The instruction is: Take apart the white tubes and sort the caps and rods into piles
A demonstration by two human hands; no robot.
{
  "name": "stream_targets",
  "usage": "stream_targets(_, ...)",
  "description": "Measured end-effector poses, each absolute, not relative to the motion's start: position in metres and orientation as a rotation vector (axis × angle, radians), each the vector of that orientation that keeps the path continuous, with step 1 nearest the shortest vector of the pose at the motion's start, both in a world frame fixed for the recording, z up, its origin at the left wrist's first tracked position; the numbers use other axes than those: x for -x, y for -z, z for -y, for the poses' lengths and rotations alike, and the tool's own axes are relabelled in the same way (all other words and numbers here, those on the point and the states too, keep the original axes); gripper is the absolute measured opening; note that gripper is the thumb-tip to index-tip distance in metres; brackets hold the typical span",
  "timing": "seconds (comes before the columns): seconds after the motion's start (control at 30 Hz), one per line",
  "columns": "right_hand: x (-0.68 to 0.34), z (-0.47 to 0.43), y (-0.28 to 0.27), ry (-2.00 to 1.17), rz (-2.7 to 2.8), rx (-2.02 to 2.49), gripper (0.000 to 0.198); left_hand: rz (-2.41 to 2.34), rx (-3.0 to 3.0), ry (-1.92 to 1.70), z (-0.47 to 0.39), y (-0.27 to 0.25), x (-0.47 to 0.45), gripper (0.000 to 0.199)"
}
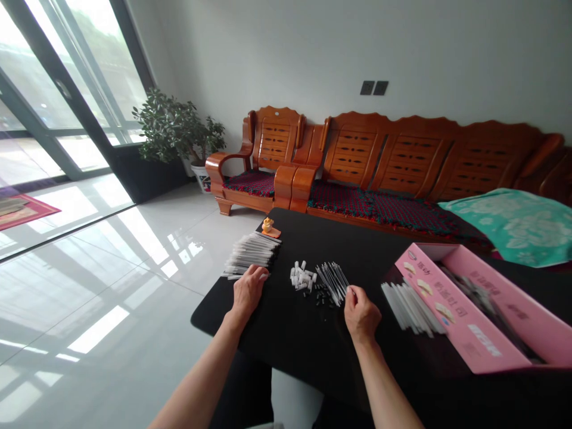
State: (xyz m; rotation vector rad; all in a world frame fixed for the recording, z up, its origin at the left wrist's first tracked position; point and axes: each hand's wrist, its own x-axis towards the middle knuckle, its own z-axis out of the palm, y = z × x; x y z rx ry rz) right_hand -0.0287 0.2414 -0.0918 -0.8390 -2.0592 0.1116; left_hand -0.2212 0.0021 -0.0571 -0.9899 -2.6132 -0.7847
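Note:
My left hand (pixel 248 293) is closed at the near end of a stack of clear-barrelled pens (pixel 251 253), its fingers on the nearest pen. On the right, my right hand (pixel 363 314) pinches the end of a pen refill at the edge of a bundle of thin pen refills (pixel 331 281). Between the hands lies a small heap of white pen caps (pixel 302 276). Small black plugs (pixel 322 295) are scattered beside the caps, close to the refills. Translucent empty pen barrels (pixel 412 307) lie in a row right of my right hand.
A pink box (pixel 465 322) with dark contents stands at the right of the black table (pixel 308 345). A small yellow figurine (pixel 267 224) sits at the table's far left corner. Behind are a wooden bench (pixel 397 155), a turquoise cloth (pixel 518 229) and a potted plant (pixel 172 128).

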Motion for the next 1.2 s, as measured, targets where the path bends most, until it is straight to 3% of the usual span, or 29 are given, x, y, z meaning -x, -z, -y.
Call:
stream_targets(0.3, 0.034, -0.216, 0.081, -0.289, 2.229, 0.385, 0.026, 2.245, 1.578, 1.264, -0.063, 0.044, 0.176, 0.021)
stream_targets(0.57, 0.036, -0.213, 0.077, -0.334, 2.341, 0.297, 0.027, 2.005, 1.769, 1.467, -0.097, 0.055, 0.15, 0.025)
stream_targets(0.77, 0.036, -0.214, 0.082, -0.217, 2.198, 0.384, 0.022, 2.193, 1.251, 1.895, -0.097, 0.063, 0.157, 0.02)
stream_targets(1.0, 0.039, -0.209, 0.079, -0.214, 2.283, 0.21, 0.02, 2.005, 0.944, 3.028, -0.103, 0.068, 0.177, 0.045)
stream_targets(1.2, 0.038, -0.206, 0.074, -0.272, 2.374, 0.258, 0.027, 1.938, 0.824, 3.136, -0.101, 0.07, 0.181, 0.043)
